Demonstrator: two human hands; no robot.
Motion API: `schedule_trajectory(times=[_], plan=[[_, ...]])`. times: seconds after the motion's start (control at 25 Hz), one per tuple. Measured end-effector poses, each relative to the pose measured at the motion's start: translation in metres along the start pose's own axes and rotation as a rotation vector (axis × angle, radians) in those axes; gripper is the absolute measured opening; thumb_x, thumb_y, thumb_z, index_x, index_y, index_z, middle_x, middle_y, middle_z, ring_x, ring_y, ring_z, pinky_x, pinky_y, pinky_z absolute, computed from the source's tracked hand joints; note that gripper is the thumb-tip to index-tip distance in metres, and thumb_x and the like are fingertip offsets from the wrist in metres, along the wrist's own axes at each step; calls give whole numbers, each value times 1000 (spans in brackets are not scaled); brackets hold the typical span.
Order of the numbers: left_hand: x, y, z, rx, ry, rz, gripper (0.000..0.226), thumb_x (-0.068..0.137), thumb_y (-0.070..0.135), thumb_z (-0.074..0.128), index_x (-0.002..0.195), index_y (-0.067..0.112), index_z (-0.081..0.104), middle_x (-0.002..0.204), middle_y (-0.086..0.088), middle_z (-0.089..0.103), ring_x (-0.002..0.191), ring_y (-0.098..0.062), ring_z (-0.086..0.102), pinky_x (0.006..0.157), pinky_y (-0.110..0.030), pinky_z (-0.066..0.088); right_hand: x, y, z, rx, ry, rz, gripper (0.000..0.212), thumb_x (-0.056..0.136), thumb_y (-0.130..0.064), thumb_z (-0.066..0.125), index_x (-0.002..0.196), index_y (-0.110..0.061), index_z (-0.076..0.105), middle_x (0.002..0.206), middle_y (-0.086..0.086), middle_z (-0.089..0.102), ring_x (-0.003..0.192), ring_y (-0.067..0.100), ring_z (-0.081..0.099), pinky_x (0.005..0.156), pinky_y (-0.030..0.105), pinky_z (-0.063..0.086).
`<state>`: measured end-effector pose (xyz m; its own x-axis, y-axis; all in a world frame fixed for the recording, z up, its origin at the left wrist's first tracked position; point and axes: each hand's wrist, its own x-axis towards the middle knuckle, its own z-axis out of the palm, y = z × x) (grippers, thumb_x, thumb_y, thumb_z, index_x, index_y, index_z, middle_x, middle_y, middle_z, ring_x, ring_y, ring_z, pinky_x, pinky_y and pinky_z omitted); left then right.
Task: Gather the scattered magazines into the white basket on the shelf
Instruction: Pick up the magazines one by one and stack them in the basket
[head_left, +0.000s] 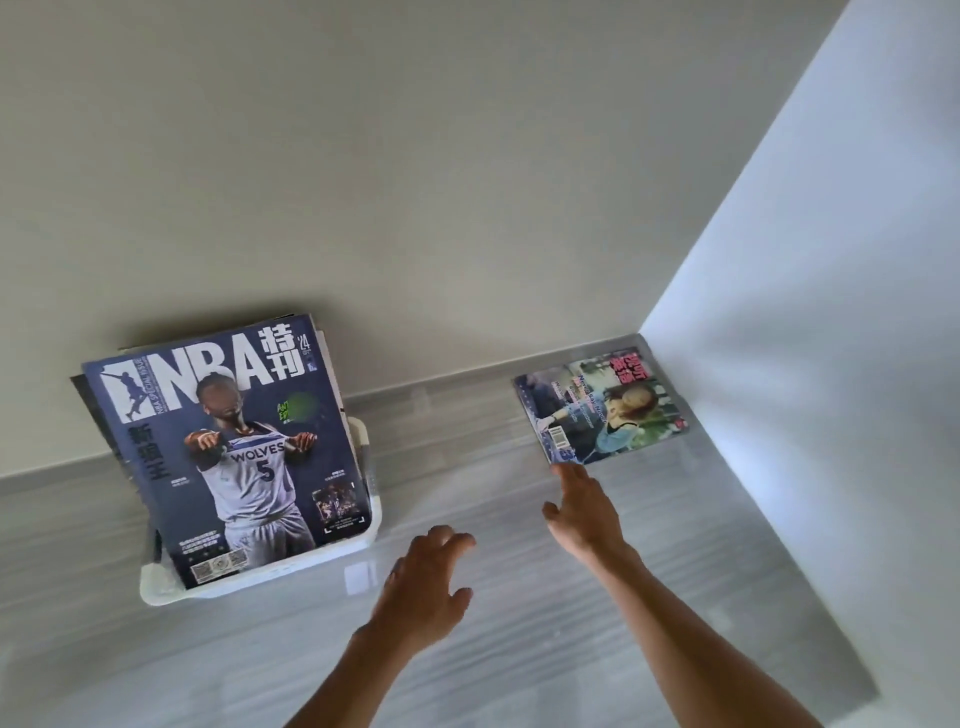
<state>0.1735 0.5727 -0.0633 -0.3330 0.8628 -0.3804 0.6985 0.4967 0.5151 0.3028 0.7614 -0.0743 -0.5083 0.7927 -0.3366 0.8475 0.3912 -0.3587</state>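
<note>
From my feed: plain beige back wall (415, 156), unmarked, matte. A white side panel (831, 312) meets it at right, forming a corner; it catches bright cool light, strongest near the lower part. The shelf surface (571, 649) is glossy grey with faint streaked grain, showing a small square reflection near centre. I see no light source directly.

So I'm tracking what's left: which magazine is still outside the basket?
The small magazine flat in the shelf corner, by the right hand; the NBA magazine is basketed.
</note>
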Motion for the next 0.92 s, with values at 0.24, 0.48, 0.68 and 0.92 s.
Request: schedule_trajectory(times=[0.24, 0.48, 0.68, 0.92], plan=[[42, 0, 56, 294, -258, -287, 127, 68, 47, 80, 149, 37, -18, 153, -10, -39, 142, -47, -23, 108, -63, 31, 71, 42, 9, -210, -71, -112, 77, 96, -45, 45, 156, -18, 4, 165, 8, -3, 151, 32, 3, 121, 48, 15], [41, 0, 42, 158, -132, -302, 103, 68, 43, 78, 152, 32, 19, 163, -6, -2, 148, -37, 12, 108, -50, 39, -16, 65, 45, -191, -166, -371, 82, 87, -60, 49, 154, -24, 19, 165, -2, 12, 151, 27, 15, 119, 44, 21], [36, -2, 13, -204, 259, -542, 46, 80, 23, 64, 126, 19, 58, 125, -11, 62, 108, -28, 59, 87, -33, 50, -124, 81, 52, -212, -319, -566, 74, 51, -75, 65, 115, -39, 68, 134, -15, 62, 117, 11, 64, 87, 31, 58], [41, 28, 42, -528, 204, -434, 29, 80, 42, 66, 103, 27, 59, 87, 5, 68, 75, -16, 66, 67, -31, 53, -119, 87, 47, 152, -326, -483, 60, 83, -49, 58, 140, -39, 45, 155, -29, 23, 146, -2, 17, 114, 16, 14]])
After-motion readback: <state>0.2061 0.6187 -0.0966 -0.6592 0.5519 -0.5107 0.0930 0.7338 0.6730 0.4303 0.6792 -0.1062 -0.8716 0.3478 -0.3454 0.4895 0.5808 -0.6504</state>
